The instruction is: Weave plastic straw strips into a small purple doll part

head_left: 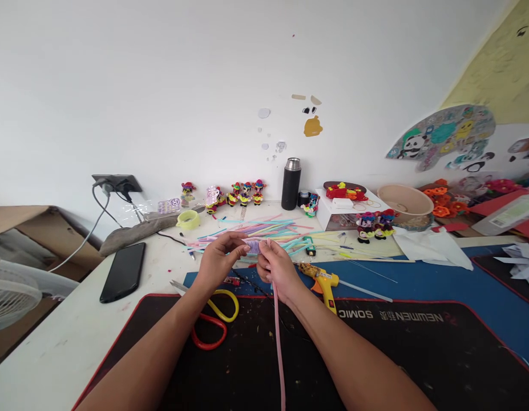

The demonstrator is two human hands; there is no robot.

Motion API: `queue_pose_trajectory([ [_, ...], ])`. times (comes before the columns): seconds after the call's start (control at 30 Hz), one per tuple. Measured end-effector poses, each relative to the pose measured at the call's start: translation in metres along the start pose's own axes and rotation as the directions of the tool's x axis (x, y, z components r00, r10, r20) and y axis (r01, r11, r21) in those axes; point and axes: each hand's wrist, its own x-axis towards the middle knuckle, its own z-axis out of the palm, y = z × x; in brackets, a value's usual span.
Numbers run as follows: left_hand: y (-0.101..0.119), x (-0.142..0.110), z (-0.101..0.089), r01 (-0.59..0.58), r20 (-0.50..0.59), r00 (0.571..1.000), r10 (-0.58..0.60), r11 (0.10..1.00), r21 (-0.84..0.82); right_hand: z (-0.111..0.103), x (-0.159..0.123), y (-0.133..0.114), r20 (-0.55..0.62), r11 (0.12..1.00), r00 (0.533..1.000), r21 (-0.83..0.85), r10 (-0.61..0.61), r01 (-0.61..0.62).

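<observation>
White tabletop [71, 337], white wall [161, 85] behind; red-edged black mat [418, 362] across bottom. Frame center: one fuzzy purple coil [253, 246], left end pinched by left hand [221, 257], thumb and fingers closed; right end gripped in curled right hand [282, 271]. One long fuzzy pink strip [278, 342] trails below right hand. One black phone [124, 274], left; one red-and-yellow-handled scissors [237, 307], lower left of center; one yellow glue gun [328, 282], right of center.

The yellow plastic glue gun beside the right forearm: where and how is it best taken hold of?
Probably by the yellow handle, from the near side, with the right hand once free. The handle points toward the person, while the brownish front end points left and the pale, thin glue stick juts out right.
</observation>
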Motion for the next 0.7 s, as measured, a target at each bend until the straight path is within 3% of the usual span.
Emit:
queue_pose_trajectory([
  [0.23,-0.005,-0.003,0.002,-0.075,-0.085,0.992,0.092,0.980,0.184,0.001,-0.001,-0.003,-0.029,1.000,1.000,0.016,-0.013,0.013],
  [0.7,-0.013,-0.004,0.003,-0.054,-0.118,0.990,0.077,0.982,0.183,0.001,-0.001,-0.002,-0.010,1.000,1.000,-0.011,0.013,-0.013],
])
